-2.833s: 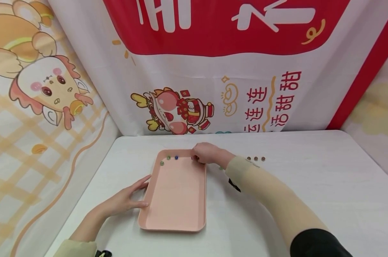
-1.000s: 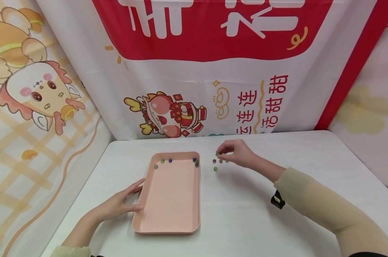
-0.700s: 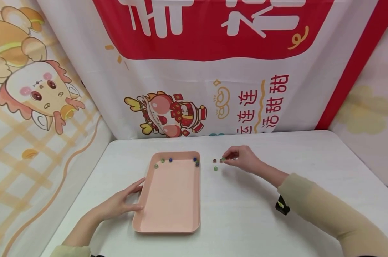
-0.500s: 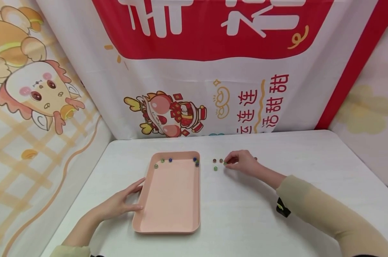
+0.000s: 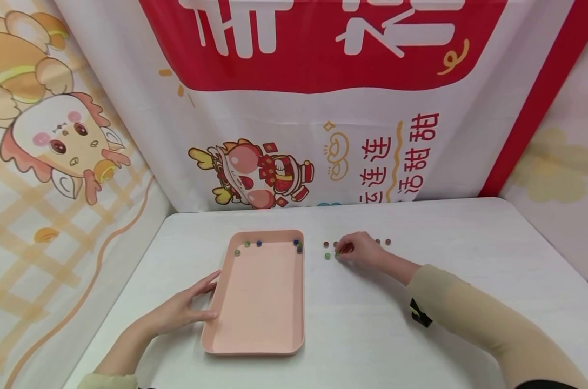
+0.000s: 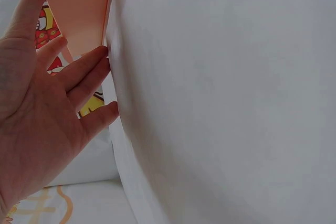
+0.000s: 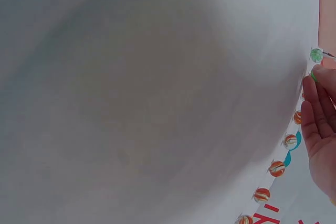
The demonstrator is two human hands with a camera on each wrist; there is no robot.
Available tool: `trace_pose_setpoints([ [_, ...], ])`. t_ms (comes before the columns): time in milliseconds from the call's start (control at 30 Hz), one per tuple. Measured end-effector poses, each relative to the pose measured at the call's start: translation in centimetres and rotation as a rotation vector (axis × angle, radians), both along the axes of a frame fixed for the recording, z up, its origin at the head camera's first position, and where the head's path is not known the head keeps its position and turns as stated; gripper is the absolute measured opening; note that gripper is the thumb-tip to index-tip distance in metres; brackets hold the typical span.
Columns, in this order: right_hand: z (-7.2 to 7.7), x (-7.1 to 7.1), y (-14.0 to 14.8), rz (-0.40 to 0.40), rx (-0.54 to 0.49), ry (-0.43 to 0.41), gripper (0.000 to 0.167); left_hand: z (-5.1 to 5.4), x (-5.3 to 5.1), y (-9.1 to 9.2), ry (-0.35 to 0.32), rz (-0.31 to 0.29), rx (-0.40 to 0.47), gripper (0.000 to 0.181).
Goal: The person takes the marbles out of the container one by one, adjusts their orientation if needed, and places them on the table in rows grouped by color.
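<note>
My left hand [image 5: 179, 310] rests at the left side of a pink tray [image 5: 206, 335], thumb and fingertips against its rim; the left wrist view shows the fingers fairly straight. Between thumb and fingers, my right hand [image 5: 362, 251] pinches a green marble [image 7: 314, 76] at the tabletop. Just left of it lies another green marble [image 5: 327, 256]. Behind runs a row of brown-orange striped marbles [image 5: 326, 245], partly hidden by the hand. Inside the tray, green and blue marbles [image 5: 259, 243] sit at the far left corner, with blue and green marbles [image 5: 296, 242] at the far right.
The white table [image 5: 396, 335] extends in front and to the right of the tray. A printed cloth [image 5: 294, 119] hangs behind the table's far edge, and another patterned cloth [image 5: 94, 227] stands on the left.
My right hand has left the tray's far right corner, where marbles now show. Holding a green marble, it has come down past the striped row to beside the other green one.
</note>
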State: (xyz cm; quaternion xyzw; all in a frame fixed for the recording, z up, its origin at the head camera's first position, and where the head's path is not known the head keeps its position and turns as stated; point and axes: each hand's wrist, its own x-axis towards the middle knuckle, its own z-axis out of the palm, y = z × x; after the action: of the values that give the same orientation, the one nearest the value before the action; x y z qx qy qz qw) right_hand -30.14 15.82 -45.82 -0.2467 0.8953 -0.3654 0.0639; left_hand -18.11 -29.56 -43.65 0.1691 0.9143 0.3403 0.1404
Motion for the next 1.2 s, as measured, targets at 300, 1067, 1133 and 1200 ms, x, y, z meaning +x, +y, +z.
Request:
trace_pose_setpoints([
  [300, -0.2, 0.0, -0.4, -0.040, 0.030, 0.000, 0.014, 0.0, 0.0, 0.0, 0.021, -0.018, -0.001, 0.090],
  [1067, 5.0, -0.1, 0.5, 0.066, 0.127, 0.116, 0.022, 0.3, 0.1, 0.0, 0.001, 0.004, -0.010, 0.090],
  [1133, 6.0, -0.3, 0.0, 0.068, 0.148, 0.109, 0.021, 0.2, 0.1, -0.1, 0.001, 0.004, -0.008, 0.090],
  [1200, 6.9, -0.6, -0.9, 0.074, 0.166, 0.094, 0.019, 0.1, 0.0, -0.1, -0.001, 0.005, -0.006, 0.090],
])
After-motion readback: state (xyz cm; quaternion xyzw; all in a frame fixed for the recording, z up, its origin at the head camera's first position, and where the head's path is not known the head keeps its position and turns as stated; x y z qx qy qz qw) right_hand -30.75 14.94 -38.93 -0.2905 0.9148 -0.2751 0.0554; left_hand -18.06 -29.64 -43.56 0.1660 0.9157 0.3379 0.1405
